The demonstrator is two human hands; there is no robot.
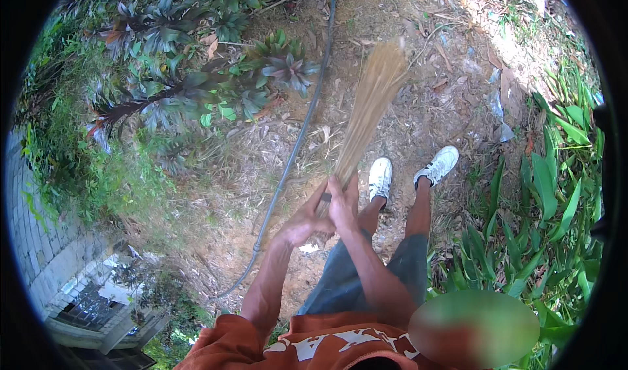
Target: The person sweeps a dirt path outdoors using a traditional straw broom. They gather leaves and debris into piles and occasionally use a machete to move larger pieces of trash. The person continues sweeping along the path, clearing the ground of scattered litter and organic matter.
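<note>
A stick broom [370, 103], a bundle of thin tan bristles, slants upward from my hands with its spread end over the littered ground. My left hand [303, 225] grips the bound lower end of the bundle, near a dark band. Just above and to the right, my right hand [343, 203] is closed around the bristles, thumb along them. The broom's butt is partly hidden by my fingers. Whether the far tips touch the soil cannot be told from here.
A dark hose [294, 156] curves along the ground left of the broom. Purple-green leafy plants [181, 88] crowd the left, broad-leaved plants [544, 188] the right. Dry leaves and plastic scraps [498, 110] litter the soil. A block wall [39, 218] stands at far left.
</note>
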